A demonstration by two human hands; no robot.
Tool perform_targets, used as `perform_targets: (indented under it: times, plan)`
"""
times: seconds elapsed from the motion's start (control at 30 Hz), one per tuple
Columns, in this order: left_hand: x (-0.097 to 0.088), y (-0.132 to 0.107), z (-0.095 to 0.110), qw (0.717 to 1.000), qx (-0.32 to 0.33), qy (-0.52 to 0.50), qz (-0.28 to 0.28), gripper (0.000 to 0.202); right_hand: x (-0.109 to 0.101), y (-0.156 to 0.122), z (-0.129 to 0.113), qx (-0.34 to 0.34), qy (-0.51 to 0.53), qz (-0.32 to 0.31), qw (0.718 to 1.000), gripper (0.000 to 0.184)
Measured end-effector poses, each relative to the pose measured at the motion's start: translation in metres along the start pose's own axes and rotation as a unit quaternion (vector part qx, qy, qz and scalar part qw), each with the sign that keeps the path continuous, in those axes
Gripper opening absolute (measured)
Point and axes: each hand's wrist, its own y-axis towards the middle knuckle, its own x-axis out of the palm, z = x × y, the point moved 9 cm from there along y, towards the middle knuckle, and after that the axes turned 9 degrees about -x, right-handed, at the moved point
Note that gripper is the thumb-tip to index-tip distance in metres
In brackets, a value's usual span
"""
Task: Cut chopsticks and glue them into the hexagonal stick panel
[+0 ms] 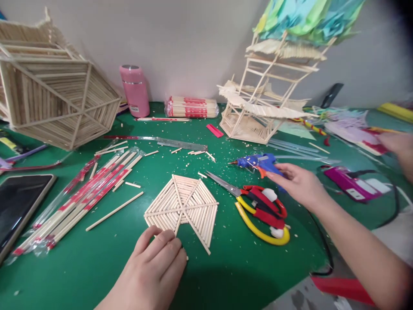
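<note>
A flat web-like panel of thin wooden sticks [196, 211], roughly hexagonal with an open wedge at its near side, lies on the green table. My left hand [161, 262] is at its near left edge, fingers curled down and together; whatever the fingertips hold is hidden. My right hand [298, 185] is closed around the handle of a blue glue gun [254, 161] with an orange trigger, its nozzle pointing left. Between the hands and right of the panel lie scissors [258, 200] with red and yellow handles.
Wrapped sticks [93, 193] and a phone [22, 206] lie left. A large stick structure [64, 94], pink bottle [134, 92] and stick bundle [192, 106] stand or lie behind. A stick tower [267, 90] leans at the back right. Another person's hand [398, 144] is at far right.
</note>
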Motion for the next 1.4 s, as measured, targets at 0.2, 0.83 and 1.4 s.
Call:
perform_targets:
  times: [0.2, 0.83, 1.4]
  plan:
    - [-0.013, 0.002, -0.006, 0.997, -0.032, -0.035, 0.056, 0.021, -0.003, -0.008, -0.027, -0.043, -0.035, 0.017, 0.998, 0.035]
    - [-0.020, 0.015, -0.018, 0.958, -0.177, -0.206, -0.088, 0.021, 0.046, -0.102, -0.226, -0.475, 0.168, -0.047, 0.862, 0.016]
    - [-0.010, 0.019, -0.022, 0.998, -0.059, -0.011, 0.003, 0.020, 0.077, -0.075, -0.199, -0.310, 0.151, -0.174, 0.922, 0.015]
